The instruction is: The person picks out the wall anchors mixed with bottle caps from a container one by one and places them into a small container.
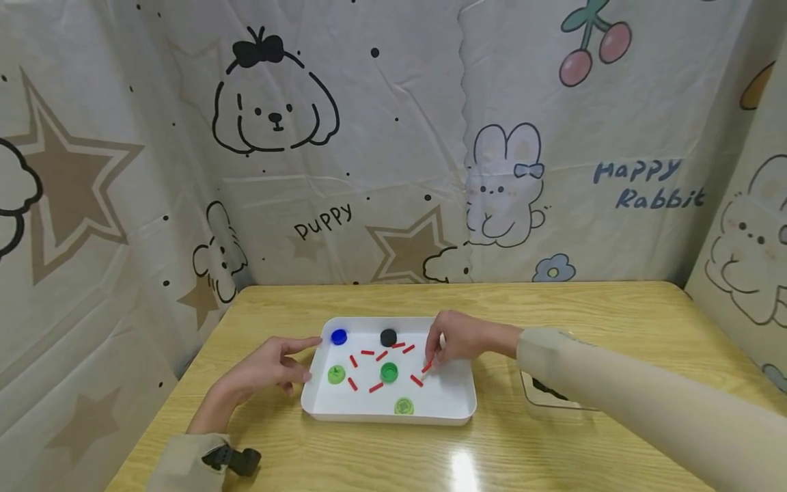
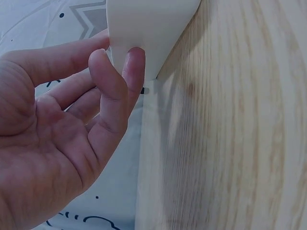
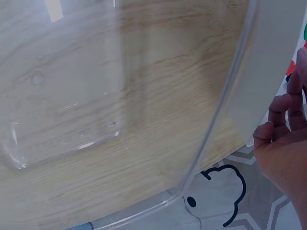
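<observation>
A white tray [image 1: 430, 414] on the table holds several short red sticks [image 1: 376, 387] and round caps: a blue cap [image 1: 339, 336], a black cap [image 1: 388, 337], a green cap [image 1: 389, 372] and two light green caps [image 1: 336, 374]. My right hand [image 1: 458, 335] reaches over the tray's right side, its fingertips pinching a red stick [image 1: 427, 367]. Another red stick [image 1: 417, 380] lies just below it. At the tray's left end, my left hand [image 1: 267, 369] touches the outer wall with extended fingers. The left wrist view shows those fingertips against the white wall [image 2: 148, 28].
A clear plastic container [image 3: 211, 129] stands on the wooden table [image 1: 344, 451] right of the tray, partly covered by the right sleeve [image 1: 615, 383] in the head view. Behind the table hangs a printed curtain [image 1: 393, 137].
</observation>
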The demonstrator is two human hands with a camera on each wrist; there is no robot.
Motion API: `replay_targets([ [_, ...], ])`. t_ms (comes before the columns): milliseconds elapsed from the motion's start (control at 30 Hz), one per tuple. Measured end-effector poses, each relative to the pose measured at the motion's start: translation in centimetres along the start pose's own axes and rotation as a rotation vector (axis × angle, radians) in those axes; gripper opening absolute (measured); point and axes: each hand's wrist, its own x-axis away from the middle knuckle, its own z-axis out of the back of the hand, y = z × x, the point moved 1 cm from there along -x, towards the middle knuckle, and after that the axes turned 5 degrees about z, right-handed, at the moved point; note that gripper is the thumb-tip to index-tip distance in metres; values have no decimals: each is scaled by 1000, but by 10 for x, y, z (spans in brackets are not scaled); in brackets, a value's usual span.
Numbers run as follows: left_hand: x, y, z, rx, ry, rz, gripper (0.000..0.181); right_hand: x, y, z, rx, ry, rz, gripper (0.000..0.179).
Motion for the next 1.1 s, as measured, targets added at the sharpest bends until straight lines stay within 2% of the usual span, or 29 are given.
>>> replay_targets([
  [300, 0, -1, 0, 22, -7, 5, 75, 15, -1, 15, -11, 36, 57, 12],
  [567, -1, -2, 0, 38, -8, 14, 76, 34, -2, 29, -54, 105, -25, 9],
  [867, 0, -3, 0, 37, -12, 14, 78, 69, 1, 49, -111, 190, -5, 8],
  [1100, -1, -3, -1, 38, -13, 13, 78, 99, 8, 62, -125, 260, -67, 8],
])
